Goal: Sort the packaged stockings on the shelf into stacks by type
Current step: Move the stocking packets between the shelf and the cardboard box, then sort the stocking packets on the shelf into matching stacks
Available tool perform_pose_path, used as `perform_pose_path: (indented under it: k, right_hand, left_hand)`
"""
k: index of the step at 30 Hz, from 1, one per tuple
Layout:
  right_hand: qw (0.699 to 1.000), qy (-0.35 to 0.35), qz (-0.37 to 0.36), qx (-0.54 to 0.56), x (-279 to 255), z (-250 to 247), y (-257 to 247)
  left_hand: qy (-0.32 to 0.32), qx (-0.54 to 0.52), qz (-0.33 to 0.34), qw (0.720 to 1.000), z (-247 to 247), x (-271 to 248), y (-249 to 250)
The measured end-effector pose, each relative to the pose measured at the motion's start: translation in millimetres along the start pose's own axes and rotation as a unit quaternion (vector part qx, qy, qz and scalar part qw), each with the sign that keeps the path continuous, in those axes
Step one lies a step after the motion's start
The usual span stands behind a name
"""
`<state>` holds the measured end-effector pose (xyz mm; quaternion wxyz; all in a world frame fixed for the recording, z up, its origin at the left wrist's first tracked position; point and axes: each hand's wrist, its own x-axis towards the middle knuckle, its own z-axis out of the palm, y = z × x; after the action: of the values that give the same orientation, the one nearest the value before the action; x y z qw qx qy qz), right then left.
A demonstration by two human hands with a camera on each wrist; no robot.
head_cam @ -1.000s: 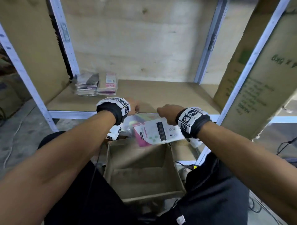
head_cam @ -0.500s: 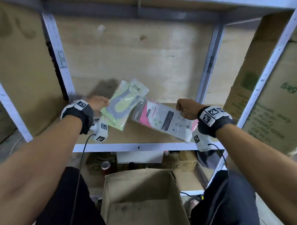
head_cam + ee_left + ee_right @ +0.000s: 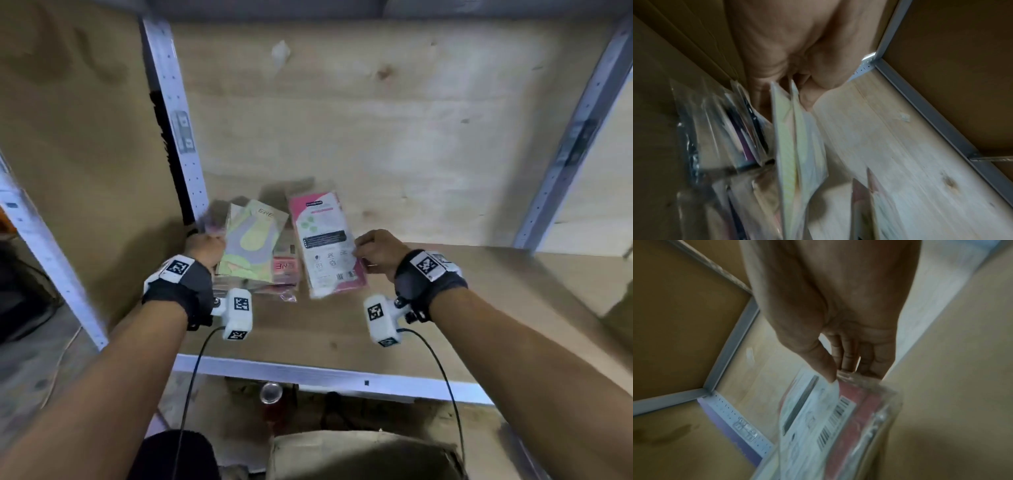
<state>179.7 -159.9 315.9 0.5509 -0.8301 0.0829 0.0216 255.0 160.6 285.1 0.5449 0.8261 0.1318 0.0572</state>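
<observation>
Shelf (image 3: 342,329): packets (image 3: 322,240) between hands (image 3: 378,251)

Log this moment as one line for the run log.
left hand: holds green packet over stack | right hand: holds pink packet beside it | shelf

We are holding a pale green and grey clear-wrapped stocking packet (image 3: 251,240) in our left hand (image 3: 202,247) above a stack of flat wrapped packets (image 3: 281,274) on the wooden shelf board (image 3: 342,329). Our right hand (image 3: 378,251) is pinching the edge of a pink and white flat plastic packet (image 3: 325,243) just beside that stack.
</observation>
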Motion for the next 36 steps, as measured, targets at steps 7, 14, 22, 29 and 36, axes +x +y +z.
perform_pose_path:
  k: [7,14,22,29,36]
  right_hand:
    - [0.997,-0.046,0.039,0.057,57,82,-11]
    - [0.998,-0.022,0.056,0.031,86,123,-14]
    - [0.991,-0.022,-0.008,-0.134,87,136,-14]
    - [0.997,-0.028,0.060,-0.040,59,106,2]
    - [0.995,-0.028,0.055,0.073,2,50,25]
  left_hand:
    - [0.027,-0.049,-0.005,0.998,-24,25,-30]
    - [0.052,0.026,0.013,0.998,-27,42,-43]
    - [0.032,0.155,0.042,0.987,-27,31,-36]
    - [0.124,0.213,0.129,0.961,-23,-15,-2]
    - [0.060,0.085,0.182,0.978,31,-73,30]
